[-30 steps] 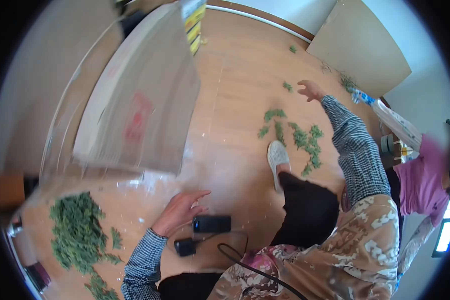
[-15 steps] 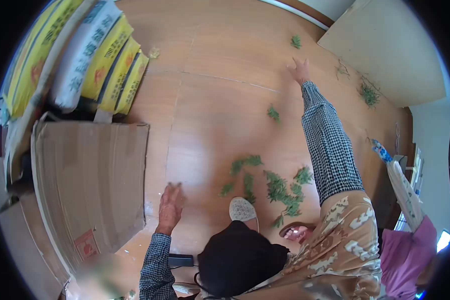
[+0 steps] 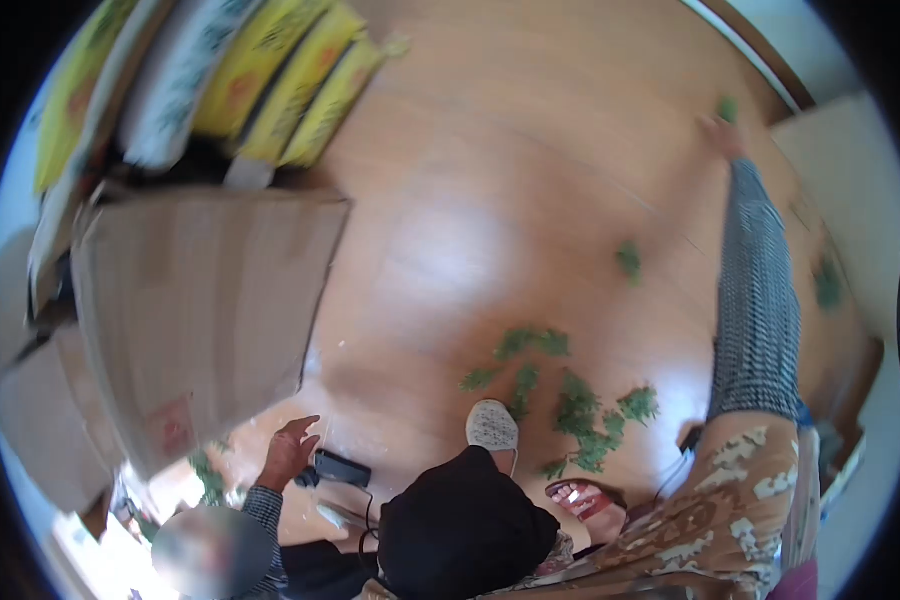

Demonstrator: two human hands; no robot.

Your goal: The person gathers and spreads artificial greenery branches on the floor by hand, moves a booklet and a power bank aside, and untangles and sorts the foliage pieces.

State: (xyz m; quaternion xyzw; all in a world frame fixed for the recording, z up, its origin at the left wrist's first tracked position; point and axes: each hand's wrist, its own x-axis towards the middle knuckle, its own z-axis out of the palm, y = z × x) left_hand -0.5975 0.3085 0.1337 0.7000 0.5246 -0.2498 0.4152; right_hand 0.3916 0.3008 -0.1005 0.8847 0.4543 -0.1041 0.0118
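Note:
My right hand (image 3: 722, 138) reaches to the far right of the floor, beside a small green leafy sprig (image 3: 727, 108). Motion blurs its fingers, so whether they touch or grip the sprig is unclear. At the lower left, my left hand (image 3: 290, 452) is open with fingers apart, holding nothing. Close to it lies a flat black device (image 3: 342, 468) with a cable. Several green sprigs (image 3: 582, 415) lie loosely grouped in front of my feet. Another single sprig (image 3: 628, 260) rests between that group and my right hand.
A large cardboard box (image 3: 205, 300) stands on the left, with yellow and white printed bags (image 3: 270, 70) behind it. A darker sprig (image 3: 828, 284) lies by the pale panel (image 3: 850, 180) on the right. A white-toed shoe (image 3: 492, 425) and a sandalled foot (image 3: 582, 498) are below.
The view has swung, shifting the floor scene rightward. My right hand has come closer to the far sprig. My left hand has drawn back down and left, near the black device.

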